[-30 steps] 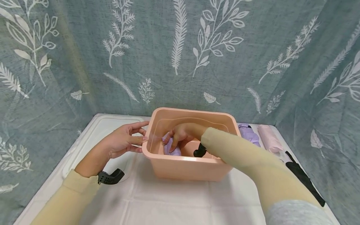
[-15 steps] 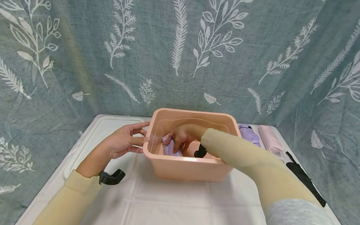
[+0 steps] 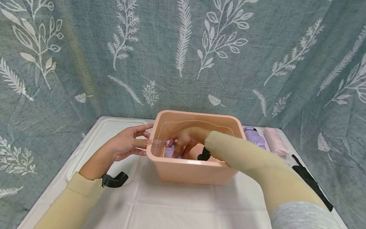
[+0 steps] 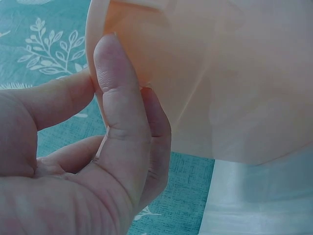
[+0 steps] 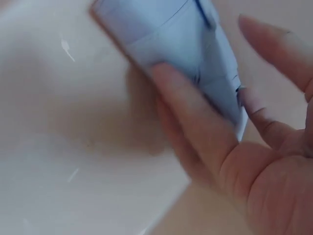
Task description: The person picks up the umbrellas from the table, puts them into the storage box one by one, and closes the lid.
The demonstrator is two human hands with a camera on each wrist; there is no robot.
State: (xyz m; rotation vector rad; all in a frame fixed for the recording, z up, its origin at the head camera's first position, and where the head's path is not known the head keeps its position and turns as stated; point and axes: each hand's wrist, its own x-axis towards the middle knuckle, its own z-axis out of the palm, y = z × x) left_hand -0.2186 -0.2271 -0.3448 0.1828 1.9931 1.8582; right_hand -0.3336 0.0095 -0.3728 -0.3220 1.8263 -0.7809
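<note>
A peach plastic bin (image 3: 191, 171) stands on the white-covered table. My left hand (image 3: 125, 143) pinches its left rim between thumb and fingers; in the left wrist view the thumb (image 4: 115, 73) lies against the bin's wall. Inside the bin, at its left end, is a lilac folded fabric bundle (image 3: 169, 151). My right hand (image 3: 186, 140) reaches down into the bin and holds this bundle. Seen from the right wrist, the thumb (image 5: 183, 98) presses one side of it and a fingertip touches the other, while another finger sticks out apart. The hand hides part of the bundle.
Right of the bin lie another lilac bundle (image 3: 254, 137), a pink rolled bundle (image 3: 275, 141) and a long black pouch-like item (image 3: 311, 183) with a strap. A white lid-like panel (image 3: 107, 130) lies at the left. A green leaf-patterned curtain (image 3: 160, 63) surrounds the table.
The lilac bundle in the bin has turned and shifted slightly left under my right hand. My left hand keeps its place on the rim.
</note>
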